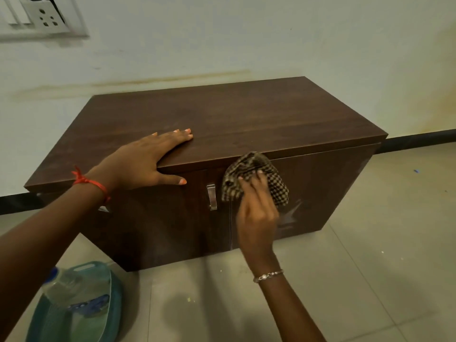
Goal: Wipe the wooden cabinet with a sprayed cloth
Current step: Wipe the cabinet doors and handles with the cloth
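A low dark-brown wooden cabinet [246, 114] stands on the tiled floor against the wall. Its front has two doors and a metal handle [211, 196] near the middle seam. My left hand [148, 159] lies flat on the top's front edge, fingers spread, thumb hooked over the edge. My right hand [256, 215] presses a bunched black-and-cream checked cloth [254, 174] against the upper part of the right door, just right of the handle. Pale smears show on the right door below the cloth.
A teal plastic tray [103, 317] lies on the floor at the lower left with a clear plastic bottle [66, 287] on it. A white switch and socket plate [42, 18] sits on the wall at upper left. Grey floor tiles [370, 267] spread to the right.
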